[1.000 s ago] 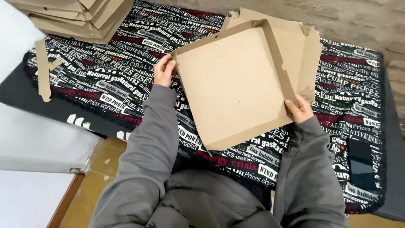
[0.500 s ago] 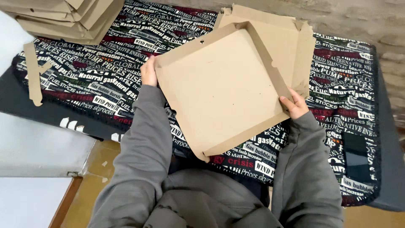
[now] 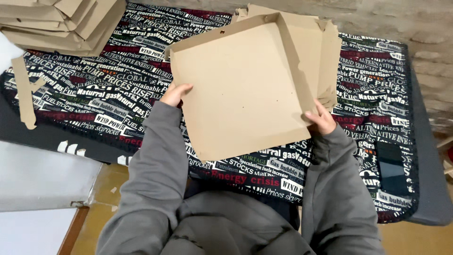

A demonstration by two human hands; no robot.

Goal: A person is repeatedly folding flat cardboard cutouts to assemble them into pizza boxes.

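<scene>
A brown cardboard pizza-style box (image 3: 240,85) lies open in front of me, its tray half raised off a black cloth printed with white, red and green words (image 3: 104,94). My left hand (image 3: 175,93) grips the tray's left edge. My right hand (image 3: 322,118) holds its lower right corner, fingers on the side wall. The box's lid part (image 3: 314,45) rests flat behind the tray, with torn flaps along its right side. Both arms are in grey sleeves.
A stack of flat and folded cardboard boxes (image 3: 61,23) sits at the top left. A loose cardboard strip (image 3: 23,92) lies at the cloth's left edge. A dark phone (image 3: 390,167) rests on the cloth at right. A white surface (image 3: 42,179) is at lower left.
The box has turned and come closer to me, its near side lifted. Both hands stayed on its left edge and right corner. The view has shifted a little.
</scene>
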